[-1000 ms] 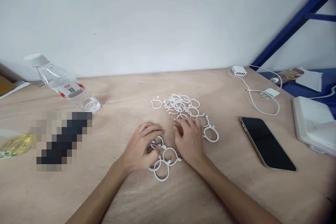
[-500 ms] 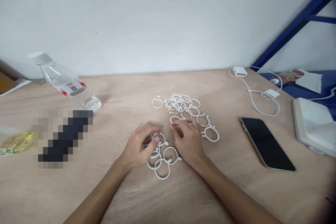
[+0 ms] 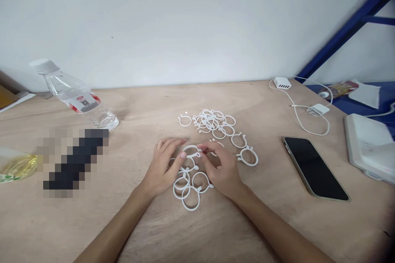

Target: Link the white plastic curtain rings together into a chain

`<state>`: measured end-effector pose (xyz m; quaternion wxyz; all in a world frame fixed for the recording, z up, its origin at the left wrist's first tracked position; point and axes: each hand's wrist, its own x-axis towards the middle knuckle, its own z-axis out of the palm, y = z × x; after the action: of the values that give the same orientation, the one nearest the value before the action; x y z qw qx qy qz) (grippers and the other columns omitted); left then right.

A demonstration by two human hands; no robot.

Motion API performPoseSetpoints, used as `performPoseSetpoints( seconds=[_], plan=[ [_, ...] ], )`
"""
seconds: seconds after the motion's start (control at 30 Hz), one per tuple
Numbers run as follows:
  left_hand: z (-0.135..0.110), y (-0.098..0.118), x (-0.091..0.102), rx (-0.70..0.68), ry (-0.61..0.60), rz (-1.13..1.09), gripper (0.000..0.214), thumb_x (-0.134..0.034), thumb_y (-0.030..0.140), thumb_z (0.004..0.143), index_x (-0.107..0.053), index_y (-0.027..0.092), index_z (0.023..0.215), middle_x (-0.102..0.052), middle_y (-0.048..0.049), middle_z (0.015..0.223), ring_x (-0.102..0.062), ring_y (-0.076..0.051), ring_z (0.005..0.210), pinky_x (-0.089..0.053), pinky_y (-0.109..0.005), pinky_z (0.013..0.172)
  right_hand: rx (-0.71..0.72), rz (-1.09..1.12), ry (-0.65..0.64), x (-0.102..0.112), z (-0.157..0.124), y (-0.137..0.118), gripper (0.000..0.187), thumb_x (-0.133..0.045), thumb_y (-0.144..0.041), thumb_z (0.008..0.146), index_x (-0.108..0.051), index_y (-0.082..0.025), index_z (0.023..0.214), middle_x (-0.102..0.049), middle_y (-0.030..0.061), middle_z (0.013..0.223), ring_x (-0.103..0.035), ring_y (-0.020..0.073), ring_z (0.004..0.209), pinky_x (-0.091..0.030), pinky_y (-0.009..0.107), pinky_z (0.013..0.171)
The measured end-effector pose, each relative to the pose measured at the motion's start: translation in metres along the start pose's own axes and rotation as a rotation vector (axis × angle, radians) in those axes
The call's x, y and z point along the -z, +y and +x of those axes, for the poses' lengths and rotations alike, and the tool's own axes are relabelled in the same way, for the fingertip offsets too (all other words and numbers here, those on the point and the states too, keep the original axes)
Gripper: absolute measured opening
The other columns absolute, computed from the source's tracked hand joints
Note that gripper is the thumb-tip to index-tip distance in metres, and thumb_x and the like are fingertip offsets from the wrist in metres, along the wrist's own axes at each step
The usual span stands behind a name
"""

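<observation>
My left hand [image 3: 162, 169] and my right hand [image 3: 222, 167] meet over a wooden table [image 3: 154, 230]. Between their fingertips they pinch one white plastic ring [image 3: 191, 151], the left thumb on its left side, the right fingers on its right side. Just below the hands lies a small cluster of linked white rings [image 3: 189, 187]. Behind the hands sits a loose pile of white rings [image 3: 212, 122], with a single ring [image 3: 184, 121] to its left and two more rings [image 3: 247, 156] to the right.
A clear water bottle [image 3: 75, 96] leans at the back left. A black phone [image 3: 314, 168] lies face up to the right. White chargers with cable [image 3: 308, 111] and a white device [image 3: 368, 144] occupy the far right. A blurred dark patch [image 3: 74, 160] sits left.
My right hand drew back from the pile toward me with one ring. My left hand rose from the near cluster to pinch that ring's other side.
</observation>
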<state>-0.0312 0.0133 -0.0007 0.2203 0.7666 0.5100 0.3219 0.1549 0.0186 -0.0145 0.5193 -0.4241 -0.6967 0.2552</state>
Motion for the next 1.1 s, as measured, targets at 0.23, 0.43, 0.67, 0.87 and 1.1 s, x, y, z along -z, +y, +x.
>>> performPoseSetpoints(
  seconds=[0.23,0.43,0.67,0.87,1.1],
  plan=[
    [-0.001,0.005,0.004,-0.045,-0.178,0.086,0.033,-0.043,0.038,0.095,-0.057,0.026,0.123,-0.063,-0.005,0.122,-0.04,-0.029,0.119,-0.023,-0.051,0.102,-0.276,0.407,-0.019,0.001,0.001,0.004,0.021,-0.068,-0.02,0.079,-0.061,-0.022,0.099,-0.069,0.0036,0.089,-0.068,0.0167,0.082,-0.058,0.033,0.078],
    [-0.001,0.006,0.005,-0.044,-0.197,0.011,0.022,-0.045,0.038,0.094,-0.06,0.022,0.097,-0.066,-0.0048,0.096,-0.045,-0.025,0.106,-0.03,-0.044,0.095,-0.284,0.4,-0.026,0.003,0.002,0.0,0.012,-0.069,-0.021,0.078,-0.064,-0.021,0.089,-0.069,0.0039,0.087,-0.067,0.0166,0.08,-0.058,0.032,0.076],
    [-0.001,0.007,0.004,-0.077,-0.213,0.058,0.035,-0.05,0.04,0.092,-0.054,0.024,0.123,-0.058,-0.008,0.123,-0.04,-0.028,0.114,-0.029,-0.046,0.098,-0.296,0.424,-0.02,0.003,0.002,-0.001,0.012,-0.068,-0.02,0.079,-0.064,-0.021,0.09,-0.069,0.0037,0.088,-0.068,0.0167,0.082,-0.058,0.032,0.078],
    [0.0,0.006,0.005,-0.093,-0.214,-0.005,0.026,-0.048,0.038,0.093,-0.064,0.022,0.105,-0.063,-0.0072,0.113,-0.045,-0.026,0.11,-0.032,-0.044,0.098,-0.29,0.364,-0.055,0.003,0.004,-0.002,0.009,-0.067,-0.023,0.08,-0.066,-0.019,0.087,-0.069,0.0053,0.087,-0.067,0.0178,0.081,-0.057,0.033,0.076],
    [0.003,0.005,0.005,-0.072,-0.198,-0.067,0.028,-0.046,0.042,0.094,-0.065,0.02,0.098,-0.07,-0.0056,0.098,-0.052,-0.024,0.099,-0.035,-0.041,0.093,-0.243,0.167,-0.142,0.007,0.007,-0.008,0.015,-0.055,-0.026,0.089,-0.07,-0.02,0.088,-0.071,0.0035,0.085,-0.064,0.0178,0.081,-0.05,0.031,0.074]
  ],
)
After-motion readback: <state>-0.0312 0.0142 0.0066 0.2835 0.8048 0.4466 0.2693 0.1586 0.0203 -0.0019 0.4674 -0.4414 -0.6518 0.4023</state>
